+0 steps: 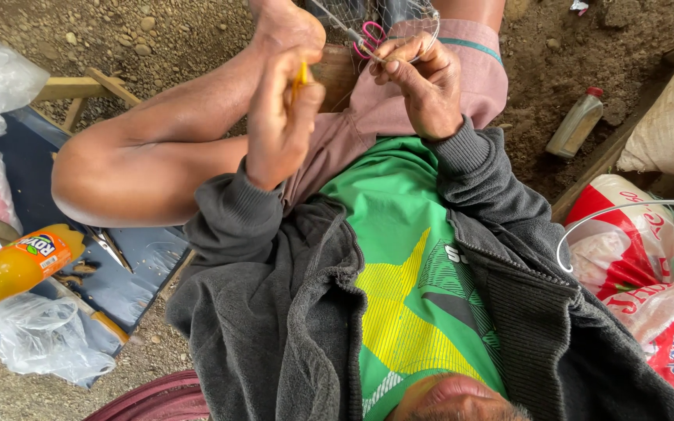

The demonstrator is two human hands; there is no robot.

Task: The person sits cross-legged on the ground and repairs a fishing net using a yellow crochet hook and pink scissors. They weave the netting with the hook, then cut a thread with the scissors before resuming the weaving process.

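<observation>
Net mesh (399,19) pinched in right hand (423,82) beside pink scissors (370,37), yellow needle (301,76) clamped in left hand (281,117): risks snagging or slipping loose.

Two hands are at work: the left hand (278,117) and the right hand (423,82). One yellow tool (300,76) shows in the left, and one pink-handled pair of scissors (368,37) sits by the right, against one piece of fine netting (399,14). Two bottles lie about: one orange drink bottle (9,269) and one pale bottle with a red cap (576,122). One white wire loop (626,210) curves over two red-and-white sacks (633,249). One clear plastic bag (44,331) rests on one blue board (130,284).
</observation>
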